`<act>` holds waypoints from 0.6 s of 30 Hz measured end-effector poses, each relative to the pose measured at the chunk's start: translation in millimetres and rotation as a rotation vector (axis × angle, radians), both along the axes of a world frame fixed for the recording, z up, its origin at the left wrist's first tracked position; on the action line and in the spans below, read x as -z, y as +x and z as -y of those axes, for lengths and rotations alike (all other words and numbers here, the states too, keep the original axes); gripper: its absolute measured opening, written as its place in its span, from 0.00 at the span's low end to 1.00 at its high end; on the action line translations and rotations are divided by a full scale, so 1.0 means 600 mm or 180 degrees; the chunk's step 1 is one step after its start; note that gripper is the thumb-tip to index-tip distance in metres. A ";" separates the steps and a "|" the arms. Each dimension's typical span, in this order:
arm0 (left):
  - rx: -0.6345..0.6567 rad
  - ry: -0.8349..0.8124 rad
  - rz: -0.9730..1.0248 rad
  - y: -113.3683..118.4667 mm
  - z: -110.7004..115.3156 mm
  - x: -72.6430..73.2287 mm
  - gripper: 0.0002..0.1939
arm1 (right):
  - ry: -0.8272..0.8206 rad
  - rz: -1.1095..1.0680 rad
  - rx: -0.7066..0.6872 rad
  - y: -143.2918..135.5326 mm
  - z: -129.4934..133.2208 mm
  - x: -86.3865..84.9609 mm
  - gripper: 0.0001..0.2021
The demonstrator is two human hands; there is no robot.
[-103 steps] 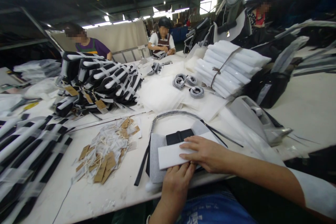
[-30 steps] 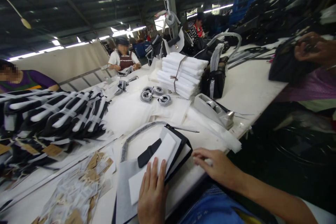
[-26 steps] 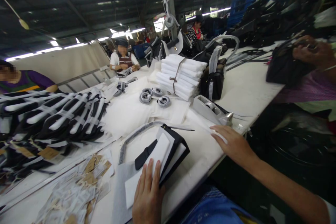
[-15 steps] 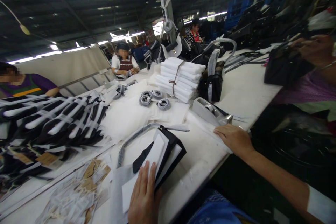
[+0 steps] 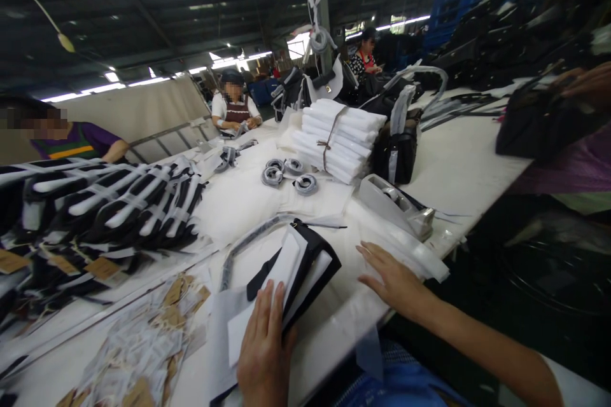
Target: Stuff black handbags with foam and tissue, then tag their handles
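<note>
A black handbag (image 5: pixel 315 261) with white padding sheets stands tilted on the table, its wrapped strap (image 5: pixel 238 245) curving behind it. My left hand (image 5: pixel 265 337) holds its near side, fingers long against a white sheet (image 5: pixel 267 296) and thumb round the edge. My right hand (image 5: pixel 394 280) hovers over the table right of the bag, fingers apart, with nothing visible in it. Just beyond it are clear plastic film (image 5: pixel 396 235) and a grey tape dispenser (image 5: pixel 396 203). A translucent strip (image 5: pixel 370 353) hangs at the table edge.
Strap-wrapped black bags (image 5: pixel 124 203) line the left, with a heap of tags (image 5: pixel 143 337) nearer me. Coiled straps (image 5: pixel 289 175) and a tied stack of white sheets (image 5: pixel 338 140) lie farther back. Co-workers sit around; a person's hand (image 5: pixel 589 86) holds a black bag at right.
My right hand has moved left from beside the tape dispenser toward the bag, its fingers spreading. The left hand stays on the bag. The view has shifted slightly.
</note>
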State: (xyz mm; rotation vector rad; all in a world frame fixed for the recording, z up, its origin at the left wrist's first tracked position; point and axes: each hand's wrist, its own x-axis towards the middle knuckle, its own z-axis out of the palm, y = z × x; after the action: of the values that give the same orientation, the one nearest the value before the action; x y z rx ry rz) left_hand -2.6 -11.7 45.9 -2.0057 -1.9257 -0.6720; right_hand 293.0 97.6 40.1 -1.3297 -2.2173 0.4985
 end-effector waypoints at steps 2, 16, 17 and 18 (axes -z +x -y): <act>-0.0031 0.0018 0.0042 -0.001 0.001 -0.001 0.42 | 0.0150 0.0286 -0.0112 -0.025 -0.017 0.033 0.33; -0.0538 0.0318 0.0634 -0.015 0.001 -0.041 0.40 | -0.0050 0.0315 -0.2422 -0.128 -0.070 0.003 0.33; -0.0527 0.0308 0.0588 -0.015 0.001 -0.038 0.40 | -0.0020 0.0379 -0.2245 -0.134 -0.078 0.006 0.33; -0.0505 0.0290 0.0533 -0.014 0.000 -0.034 0.41 | 0.0012 0.0428 -0.2122 -0.139 -0.085 0.007 0.33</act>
State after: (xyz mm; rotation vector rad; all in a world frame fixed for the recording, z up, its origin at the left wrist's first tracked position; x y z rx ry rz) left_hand -10.7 -12.0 66.5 -1.7702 -2.0807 -0.8931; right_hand 209.4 148.4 35.7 -0.6002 -2.7546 0.6449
